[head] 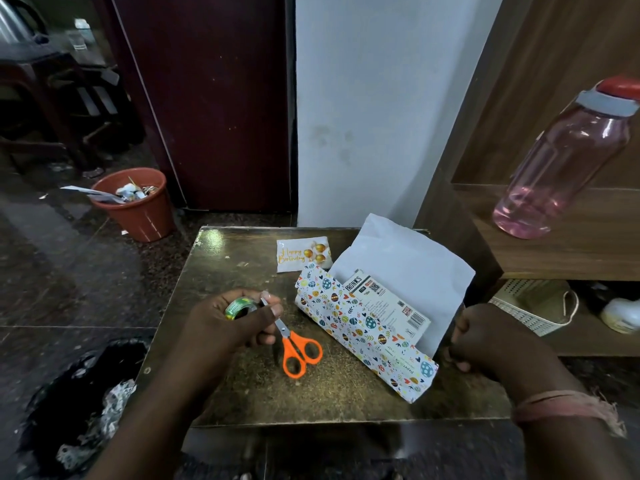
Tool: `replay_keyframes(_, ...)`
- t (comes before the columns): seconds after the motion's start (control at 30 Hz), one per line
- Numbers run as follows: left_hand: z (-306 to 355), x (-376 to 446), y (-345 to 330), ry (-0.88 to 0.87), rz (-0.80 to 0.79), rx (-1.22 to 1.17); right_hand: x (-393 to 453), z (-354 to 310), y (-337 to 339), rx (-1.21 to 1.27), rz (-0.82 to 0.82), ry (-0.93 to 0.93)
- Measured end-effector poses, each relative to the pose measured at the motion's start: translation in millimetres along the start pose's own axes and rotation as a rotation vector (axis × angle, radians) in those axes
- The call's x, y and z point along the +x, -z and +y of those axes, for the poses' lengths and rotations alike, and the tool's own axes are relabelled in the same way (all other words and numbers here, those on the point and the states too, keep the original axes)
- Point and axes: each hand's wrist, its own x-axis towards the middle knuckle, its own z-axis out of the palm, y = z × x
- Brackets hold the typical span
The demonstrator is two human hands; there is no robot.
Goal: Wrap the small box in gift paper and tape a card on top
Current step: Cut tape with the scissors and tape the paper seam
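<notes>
Gripping one tape roll (239, 308) and one orange scissors (296, 346), your left hand (227, 327) curls tight; your right hand (485, 337) pinches the gift paper (349, 320) round one box (391, 308), one card (303, 254) beyond.

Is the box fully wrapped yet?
No. The box still shows on top; the gift paper covers one side, its white flap standing up behind.

I am looking into a lived-in home: a bin (138, 203) of scraps is sitting on the stone floor (52, 271) at ten o'clock. A pink water bottle (568, 157) is standing on a wooden shelf (571, 251) at two o'clock, and a dark door (211, 98) is showing at twelve.
</notes>
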Motion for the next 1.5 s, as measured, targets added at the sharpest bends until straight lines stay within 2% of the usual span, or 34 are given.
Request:
replay_keyframes(0.2,-1.7,0.8,-0.1,0.007,-0.007,0.017,-1.9,-0.1,1.9,-0.029,0.055,-0.031)
replay_keyframes(0.33,-2.1,1.2,-0.2,-0.007,-0.006,0.020,-2.6,-0.9,4.8,0.080,0.097,-0.015)
replay_keyframes(0.5,-3.2,2.5,-0.2,-0.001,-0.004,0.021,-5.6,-20.4,3.1,0.332,0.416,0.081)
replay_keyframes(0.6,-3.3,1.7,-0.1,-0.008,-0.008,0.021,-15.3,-43.2,0.3,0.443,0.558,0.215)
replay_keyframes(0.67,-3.2,1.4,-0.5,-0.009,-0.008,0.016,-23.3,-57.0,-1.8,0.514,0.525,0.330)
replay_keyframes(0.83,-2.7,2.3,-2.8,0.001,-0.008,-0.008,-40.3,-84.0,-22.9,0.486,0.131,0.574)
replay_keyframes(0.9,-3.2,2.4,-2.6,-0.003,-0.006,-0.014,-44.0,-92.3,-35.1,0.460,0.062,0.637)
replay_keyframes(1.27,-0.9,3.6,-1.9,-0.057,0.044,-0.215,-59.8,-115.3,-53.9,0.204,0.161,0.599)
replay_keyframes(1.5,-2.9,3.7,-0.4,-0.057,0.022,-0.253,-65.4,-120.4,-54.7,0.039,0.221,0.573)
